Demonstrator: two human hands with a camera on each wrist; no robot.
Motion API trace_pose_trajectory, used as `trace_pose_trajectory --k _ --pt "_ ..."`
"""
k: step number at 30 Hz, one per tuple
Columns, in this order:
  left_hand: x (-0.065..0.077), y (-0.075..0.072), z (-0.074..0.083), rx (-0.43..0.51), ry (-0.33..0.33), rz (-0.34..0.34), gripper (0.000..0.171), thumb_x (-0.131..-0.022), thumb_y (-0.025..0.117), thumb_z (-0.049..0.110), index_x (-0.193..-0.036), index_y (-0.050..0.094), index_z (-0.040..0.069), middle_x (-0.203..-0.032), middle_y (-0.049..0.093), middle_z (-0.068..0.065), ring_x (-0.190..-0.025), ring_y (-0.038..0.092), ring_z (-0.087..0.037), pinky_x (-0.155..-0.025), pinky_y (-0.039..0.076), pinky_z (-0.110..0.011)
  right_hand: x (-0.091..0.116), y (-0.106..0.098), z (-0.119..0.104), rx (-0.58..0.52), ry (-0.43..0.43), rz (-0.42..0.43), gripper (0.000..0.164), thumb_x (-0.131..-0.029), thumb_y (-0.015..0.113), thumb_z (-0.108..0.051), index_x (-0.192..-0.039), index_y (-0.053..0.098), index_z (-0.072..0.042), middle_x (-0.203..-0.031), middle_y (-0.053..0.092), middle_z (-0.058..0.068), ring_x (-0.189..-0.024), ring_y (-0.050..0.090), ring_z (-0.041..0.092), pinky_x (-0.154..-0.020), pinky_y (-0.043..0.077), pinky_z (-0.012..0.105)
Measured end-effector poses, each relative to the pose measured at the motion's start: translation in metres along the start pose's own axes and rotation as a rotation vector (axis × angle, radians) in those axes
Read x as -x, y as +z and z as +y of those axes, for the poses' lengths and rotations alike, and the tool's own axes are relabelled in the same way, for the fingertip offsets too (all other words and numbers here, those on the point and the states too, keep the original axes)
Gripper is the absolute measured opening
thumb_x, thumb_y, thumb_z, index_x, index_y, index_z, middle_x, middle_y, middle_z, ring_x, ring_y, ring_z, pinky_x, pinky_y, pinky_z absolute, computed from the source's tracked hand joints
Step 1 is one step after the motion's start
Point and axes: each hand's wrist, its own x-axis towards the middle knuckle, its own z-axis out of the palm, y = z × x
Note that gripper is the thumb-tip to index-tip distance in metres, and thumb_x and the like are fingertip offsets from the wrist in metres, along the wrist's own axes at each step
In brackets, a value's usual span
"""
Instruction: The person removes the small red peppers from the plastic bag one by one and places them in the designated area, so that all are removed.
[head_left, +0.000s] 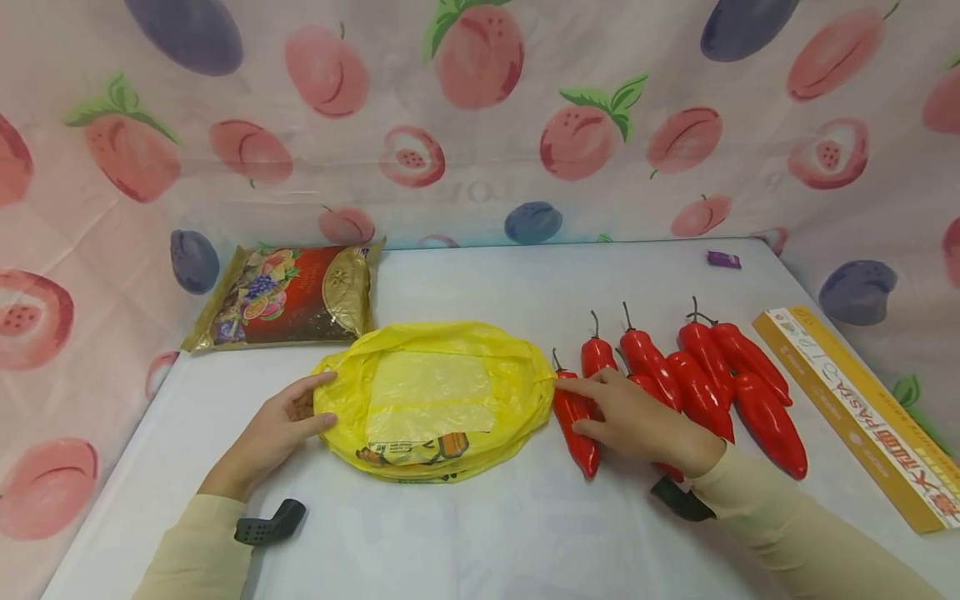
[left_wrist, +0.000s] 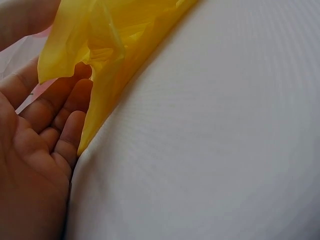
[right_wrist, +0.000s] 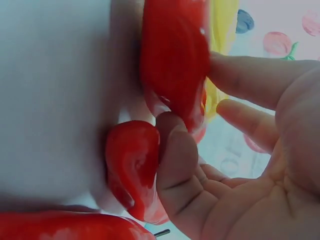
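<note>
A yellow plastic bag (head_left: 431, 396) lies in the middle of the white table, its mouth spread wide toward the head camera. My left hand (head_left: 273, 429) is at its left edge, thumb and forefinger apart and both touching the rim; in the left wrist view the other fingers (left_wrist: 72, 132) lie loosely bent against the plastic. My right hand (head_left: 633, 417) hovers low over the leftmost long red pepper (head_left: 577, 450). Its forefinger reaches across the pepper to the bag's right edge, and its thumb overlaps the pepper. The right wrist view shows a bent finger (right_wrist: 175, 165) beside this pepper.
Several more long red peppers (head_left: 772, 425) with dark stems lie right of the bag. A yellow pasta box (head_left: 862, 421) runs along the right edge. At the back are a filled brown-and-red packet (head_left: 288, 296) on the left and a small purple packet (head_left: 723, 260).
</note>
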Motion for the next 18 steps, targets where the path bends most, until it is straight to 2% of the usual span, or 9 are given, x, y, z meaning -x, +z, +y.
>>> trace_pose_trajectory --k 5,10,12,14,18 --pt "-0.001 -0.001 0.0 -0.023 -0.033 0.005 0.07 -0.094 0.07 0.016 -0.153 0.036 0.001 -0.161 0.025 -0.022 -0.143 0.032 -0.037 -0.103 0.038 -0.018 0.001 0.0 -0.001 0.026 0.005 0.003 0.067 -0.083 0.082 -0.029 -0.143 0.057 -0.014 -0.108 0.054 0.01 -0.091 0.053 0.021 -0.063 0.058 0.029" --pt "0.0 -0.001 -0.001 -0.019 -0.026 0.008 0.069 -0.094 0.07 0.015 -0.153 0.036 0.001 -0.161 0.025 -0.022 -0.144 0.03 -0.037 -0.102 0.037 -0.015 0.003 -0.004 0.001 0.013 -0.022 0.016 0.068 -0.082 0.083 -0.03 -0.143 0.056 -0.014 -0.112 0.056 0.01 -0.099 0.054 0.024 -0.066 0.059 0.032" --pt "0.0 -0.001 -0.002 -0.038 -0.011 0.019 0.068 -0.094 0.07 0.016 -0.152 0.037 0.0 -0.159 0.028 -0.023 -0.143 0.033 -0.037 -0.101 0.038 -0.014 0.005 -0.009 0.002 0.001 -0.037 0.035 0.067 -0.083 0.082 -0.029 -0.143 0.056 -0.014 -0.116 0.057 0.011 -0.103 0.054 0.026 -0.067 0.06 0.033" --pt "0.0 0.0 -0.002 -0.082 0.005 0.034 0.067 -0.095 0.07 0.018 -0.151 0.038 0.0 -0.157 0.033 -0.024 -0.14 0.037 -0.038 -0.104 0.04 -0.022 0.007 -0.016 0.004 -0.011 -0.05 0.057 0.065 -0.085 0.08 -0.028 -0.143 0.055 -0.012 -0.116 0.057 0.013 -0.101 0.055 0.026 -0.066 0.059 0.033" --pt "-0.001 0.0 0.0 -0.236 0.031 0.065 0.065 -0.095 0.07 0.025 -0.149 0.043 0.001 -0.151 0.041 -0.025 -0.135 0.045 -0.038 -0.109 0.039 -0.043 0.012 -0.033 0.008 -0.021 -0.046 0.12 0.061 -0.09 0.075 -0.025 -0.145 0.052 -0.009 -0.118 0.058 0.017 -0.096 0.058 0.028 -0.065 0.059 0.035"
